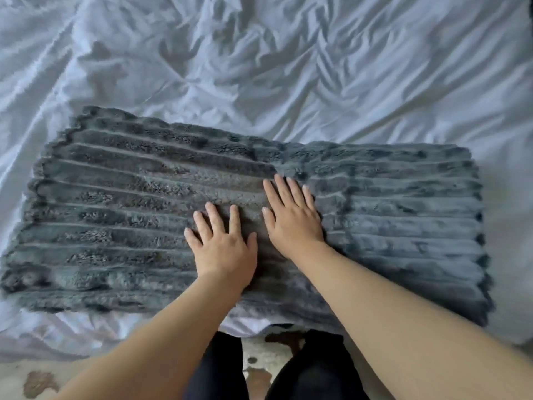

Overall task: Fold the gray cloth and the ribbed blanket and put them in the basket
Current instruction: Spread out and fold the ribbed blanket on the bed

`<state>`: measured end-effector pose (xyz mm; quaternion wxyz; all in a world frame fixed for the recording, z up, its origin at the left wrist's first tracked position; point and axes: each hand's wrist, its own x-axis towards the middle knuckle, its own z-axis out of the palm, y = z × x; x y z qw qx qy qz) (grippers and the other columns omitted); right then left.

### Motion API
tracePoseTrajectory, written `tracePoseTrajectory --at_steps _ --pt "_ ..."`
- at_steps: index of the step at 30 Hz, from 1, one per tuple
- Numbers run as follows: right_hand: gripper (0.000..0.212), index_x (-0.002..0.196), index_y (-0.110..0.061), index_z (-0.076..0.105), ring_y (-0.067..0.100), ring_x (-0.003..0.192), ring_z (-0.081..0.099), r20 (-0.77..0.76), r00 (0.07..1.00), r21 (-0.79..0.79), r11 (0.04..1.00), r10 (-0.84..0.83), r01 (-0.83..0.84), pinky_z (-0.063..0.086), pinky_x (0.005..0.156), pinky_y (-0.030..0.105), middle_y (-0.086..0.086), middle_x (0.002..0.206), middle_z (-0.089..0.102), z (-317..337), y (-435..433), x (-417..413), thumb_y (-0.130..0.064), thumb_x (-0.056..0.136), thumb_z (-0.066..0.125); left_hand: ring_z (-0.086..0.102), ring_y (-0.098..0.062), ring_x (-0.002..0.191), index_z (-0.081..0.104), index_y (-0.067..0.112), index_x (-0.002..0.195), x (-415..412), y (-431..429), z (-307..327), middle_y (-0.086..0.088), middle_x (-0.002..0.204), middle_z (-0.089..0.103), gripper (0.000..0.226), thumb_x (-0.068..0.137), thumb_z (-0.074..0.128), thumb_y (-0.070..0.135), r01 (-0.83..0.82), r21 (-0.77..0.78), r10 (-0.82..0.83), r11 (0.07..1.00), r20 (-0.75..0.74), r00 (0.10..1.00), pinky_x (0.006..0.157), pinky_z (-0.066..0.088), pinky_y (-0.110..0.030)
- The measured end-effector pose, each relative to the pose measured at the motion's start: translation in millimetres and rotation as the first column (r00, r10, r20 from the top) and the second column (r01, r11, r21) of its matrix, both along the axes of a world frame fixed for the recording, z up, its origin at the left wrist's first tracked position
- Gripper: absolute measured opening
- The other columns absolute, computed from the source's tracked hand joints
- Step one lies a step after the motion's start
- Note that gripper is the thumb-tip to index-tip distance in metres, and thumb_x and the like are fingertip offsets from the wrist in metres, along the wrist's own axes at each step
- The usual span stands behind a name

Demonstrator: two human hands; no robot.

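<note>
From my station, the biggest thing on the feed is one pale sheet (288,67), heavily wrinkled, which covers the bed from edge to edge of the view.

On it lies one ribbed blanket (115,212), dark gray and plush. It is spread as a long flat rectangle across the near part of the bed, with its ribs running left to right. Both short ends are scalloped. Its left part has a rougher nap and its right part is smoother, and the two meet at an edge near the middle, just beyond the fingertips. On the right, the blanket's near edge reaches the near edge of the bed.

I count two bare forearms (403,307) reaching in from below, and two hands, both palm down on the middle of the blanket. The left hand (223,249) lies flat with its fingers spread, gripping nothing. The right hand (291,217) sits just beside it and a little farther up the bed. Its fingers are straight and close together, pressed on the pile, and it holds nothing either. The hands are near each other but not touching.

Below the bed's edge I see two legs (317,370) in dark cloth, standing on a pale floor (37,382) with brown patches.
</note>
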<state>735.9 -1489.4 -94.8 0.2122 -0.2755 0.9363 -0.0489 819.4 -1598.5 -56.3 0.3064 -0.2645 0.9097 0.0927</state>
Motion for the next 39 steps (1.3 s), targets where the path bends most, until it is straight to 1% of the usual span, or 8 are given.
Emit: tracePoseTrajectory --at_steps 9,13,17,22,25,32,35,39 --pt "0.059 0.153 -0.028 -0.001 0.012 0.148 -0.006 -0.085 0.992 0.02 0.996 -0.089 0.091 -0.02 0.113 0.031 -0.008 0.161 -0.006 -1.7 219.3 -28.6 -0.043 0.101 0.024 -0.011 -0.049 0.141 -0.017 0.021 0.15 -66.1 217.1 -8.9 -0.031 0.153 -0.016 0.075 0.094 0.015 0.06 0.13 0.005 -0.13 0.992 0.125 0.984 0.114 -0.002 -0.058" --pt "0.064 0.152 -0.032 0.018 0.023 0.148 0.015 -0.097 0.958 -0.028 0.963 -0.268 0.267 0.003 0.118 0.046 -0.004 0.161 0.016 9.6 287.9 -19.6 -0.05 0.095 0.04 -0.012 -0.049 0.141 -0.019 0.028 0.149 -74.2 281.4 -0.5 -0.029 0.153 -0.019 0.072 0.095 0.02 0.058 0.213 0.059 -0.221 0.975 0.19 0.957 0.113 0.001 -0.059" --pt "0.087 0.149 -0.017 0.025 0.027 0.142 0.027 0.36 0.659 0.094 0.729 -0.66 0.678 0.028 0.112 0.04 0.012 0.155 0.024 9.3 327.9 -11.3 -0.07 0.083 0.046 -0.012 -0.048 0.142 -0.018 0.029 0.149 -74.3 305.2 10.7 -0.029 0.153 -0.021 0.078 0.094 0.029 0.058 0.283 0.113 -0.303 0.952 0.264 0.916 0.114 0.003 -0.057" --pt "0.054 0.109 -0.021 0.063 0.018 0.092 0.063 0.568 0.444 -0.104 0.474 -0.693 0.874 0.044 0.07 0.024 -0.005 0.097 0.066 19.9 332.5 -25.3 -0.055 0.07 0.075 -0.012 -0.036 0.146 -0.015 0.039 0.148 -76.2 286.5 23.7 -0.018 0.156 -0.021 0.087 0.086 0.04 0.066 0.246 0.183 -0.29 0.952 0.275 0.917 0.115 0.003 -0.055" --pt "0.041 0.103 -0.016 0.068 0.017 0.088 0.069 0.809 0.241 -0.098 0.281 -0.536 0.955 0.054 0.075 0.028 -0.001 0.096 0.074 19.3 313.7 -31.6 -0.041 0.072 0.079 -0.014 -0.028 0.147 -0.013 0.046 0.146 -71.5 269.0 31.5 -0.006 0.158 -0.024 0.094 0.079 0.05 0.067 0.188 0.245 -0.253 0.951 0.271 0.929 0.112 0.004 -0.061" --pt "0.04 0.11 -0.009 0.068 0.025 0.082 0.073 0.906 0.075 -0.01 0.157 -0.416 0.988 0.057 0.065 0.031 0.011 0.095 0.075 16.2 296.5 -34.3 -0.022 0.074 0.077 -0.014 -0.024 0.147 -0.014 0.042 0.148 -37.1 235.6 37.7 0.002 0.156 -0.029 0.102 0.081 0.062 0.055 0.207 0.345 -0.29 0.916 0.209 0.934 0.114 0.026 -0.051" --pt "0.04 0.114 -0.008 0.066 0.034 0.091 0.07 0.93 -0.077 0.143 0.161 -0.361 0.977 0.055 0.086 0.046 0.018 0.101 0.073 27.9 291.6 -35.1 -0.02 0.075 0.072 -0.01 -0.023 0.148 -0.01 0.042 0.149 -41.8 223.7 38.6 0.004 0.157 -0.025 0.099 0.082 0.061 0.054 0.209 0.436 -0.313 0.875 0.182 0.932 0.113 0.03 -0.048" --pt "0.034 0.105 -0.011 0.07 0.035 0.091 0.07 0.874 0.009 0.084 0.17 -0.486 0.982 0.053 0.09 0.05 0.016 0.099 0.073 57.3 276.6 -34.4 -0.02 0.073 0.076 0.002 -0.024 0.148 -0.003 0.044 0.15 -46.2 199.4 40.8 0.006 0.16 -0.016 0.088 0.085 0.057 0.049 0.146 0.588 -0.271 0.796 0.13 0.954 0.116 0.024 -0.044"
